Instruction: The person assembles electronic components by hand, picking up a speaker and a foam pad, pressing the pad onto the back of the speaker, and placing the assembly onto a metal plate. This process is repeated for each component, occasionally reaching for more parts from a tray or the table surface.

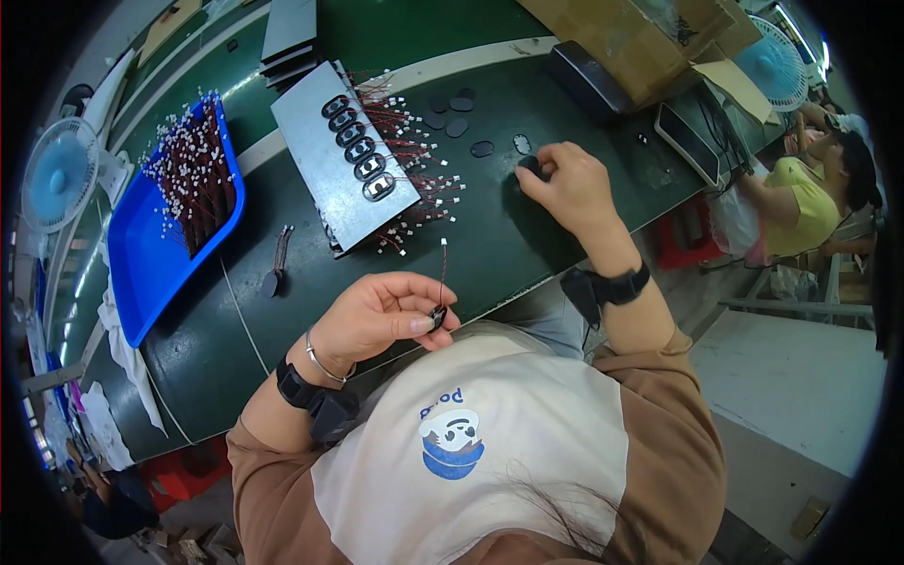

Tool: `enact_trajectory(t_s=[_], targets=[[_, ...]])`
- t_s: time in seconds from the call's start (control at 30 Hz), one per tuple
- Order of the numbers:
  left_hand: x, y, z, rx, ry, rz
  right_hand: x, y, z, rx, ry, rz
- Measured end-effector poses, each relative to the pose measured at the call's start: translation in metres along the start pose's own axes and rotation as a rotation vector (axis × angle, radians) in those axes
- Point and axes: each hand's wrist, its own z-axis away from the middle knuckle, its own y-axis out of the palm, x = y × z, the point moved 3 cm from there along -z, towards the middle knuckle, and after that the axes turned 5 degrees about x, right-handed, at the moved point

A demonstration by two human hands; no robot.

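Observation:
My left hand (391, 315) is closed near my body, pinching a small black wired part (437, 317) that looks like a little oval speaker. Its thin red-and-black lead (443, 273) stands upward and ends in a white plug (443, 242). Farther right, my right hand (576, 188) pinches a dark oval piece (530, 168) just over the green table. Close by lie a white-rimmed oval piece (522, 144) and a dark oval piece (482, 149). Beyond my left hand, a grey metal plate (315, 141) carries a row of black oval parts (360, 151), wires fanning out along its right side.
On the left, a blue tray (137, 273) holds bundles of wires with white plugs. One wired part (272, 282) lies between tray and plate. Several dark ovals (457, 127) are scattered near a black box (589, 80) and a cardboard carton (650, 47). A person (800, 202) sits at right.

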Motion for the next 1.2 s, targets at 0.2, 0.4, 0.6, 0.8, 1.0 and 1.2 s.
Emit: enact_trajectory(t_s=[0.2,0.4,0.6,0.8,1.0,1.2], targets=[[0.000,-0.004,-0.004,-0.029,0.123,0.073,0.048,-0.025,0.050,0.063,-0.404,-0.765],[-0.002,-0.004,-0.005,0.076,0.163,0.120,0.075,-0.011,0.064,0.029,-0.706,-0.768],[0.001,-0.004,-0.003,0.090,0.137,0.048,0.083,-0.005,0.070,0.003,-0.725,-0.731],[0.003,-0.006,0.000,0.093,0.137,0.083,0.081,-0.004,0.069,0.053,-0.708,-0.731],[0.004,-0.009,-0.003,0.133,0.169,0.110,0.083,-0.006,0.070,-0.045,-0.794,-0.666],[0.003,-0.008,-0.006,0.075,0.196,0.176,0.075,-0.003,0.072,-0.050,-0.765,-0.753]])
